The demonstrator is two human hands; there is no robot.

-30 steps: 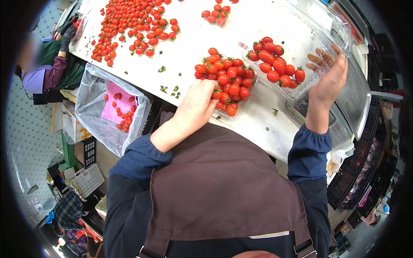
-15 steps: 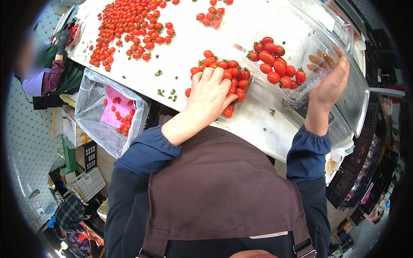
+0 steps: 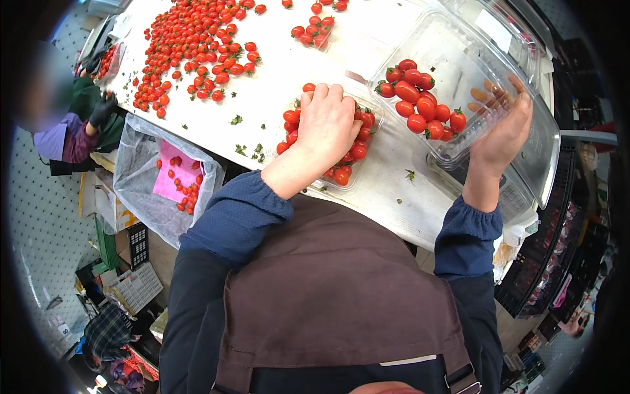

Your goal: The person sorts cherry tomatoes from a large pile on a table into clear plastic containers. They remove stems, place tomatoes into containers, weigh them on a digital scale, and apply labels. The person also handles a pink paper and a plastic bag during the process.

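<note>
My left hand (image 3: 328, 121) is curled down over cherry tomatoes (image 3: 358, 151) heaped in a clear plastic punnet (image 3: 352, 181) at the table's near edge. Its fingers lie close together and bent, closed around tomatoes, though the fingertips are hidden. At the right, my right hand (image 3: 502, 131) grips the side of a second clear plastic punnet (image 3: 453, 154), its fingers showing through the wall. That punnet is tilted toward me, with several red tomatoes (image 3: 426, 105) gathered in its left and lower part.
A large spread of tomatoes (image 3: 190, 49) covers the table's far left; a small punnet of tomatoes (image 3: 314, 31) stands at the back. Green stem bits dot the white table (image 3: 289, 62). Below its left edge is a plastic-lined bin (image 3: 138, 171). A gloved co-worker (image 3: 72, 131) is at far left.
My left hand has shifted a little to the right over the near punnet, more curled over its tomatoes. My right hand and its punnet stay nearly still. The co-worker's arm has moved downward.
</note>
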